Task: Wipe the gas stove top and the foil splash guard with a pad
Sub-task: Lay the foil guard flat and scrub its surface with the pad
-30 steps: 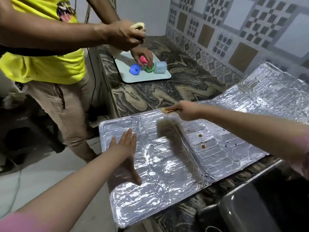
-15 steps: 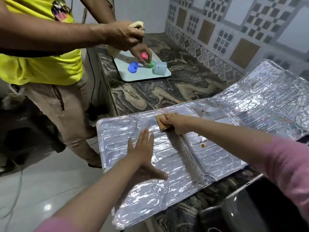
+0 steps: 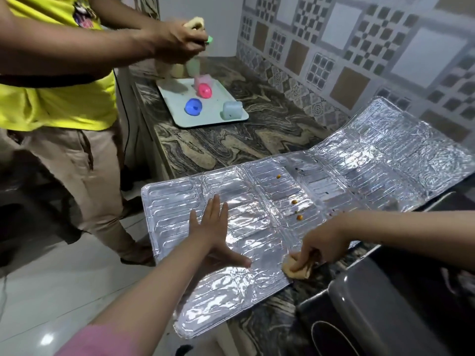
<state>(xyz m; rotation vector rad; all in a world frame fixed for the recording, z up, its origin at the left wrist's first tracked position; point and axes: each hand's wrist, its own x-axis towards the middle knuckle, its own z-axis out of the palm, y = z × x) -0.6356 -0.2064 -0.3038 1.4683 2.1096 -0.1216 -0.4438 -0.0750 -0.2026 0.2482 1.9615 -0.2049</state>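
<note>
The right hand (image 3: 324, 242) is gripping the pad (image 3: 298, 269) at the near edge of the foil splash guard (image 3: 257, 227) lying on the counter (image 3: 231, 145), orange spots (image 3: 295, 209) lying just beyond it, while the flat, open left hand (image 3: 210, 227) is pressing the foil.

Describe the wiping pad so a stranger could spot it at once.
Find the silver foil splash guard lying flat on the marbled counter. At its near right edge, the right hand pinches the pad: a small crumpled tan wad, the only dull thing against shiny foil.
</note>
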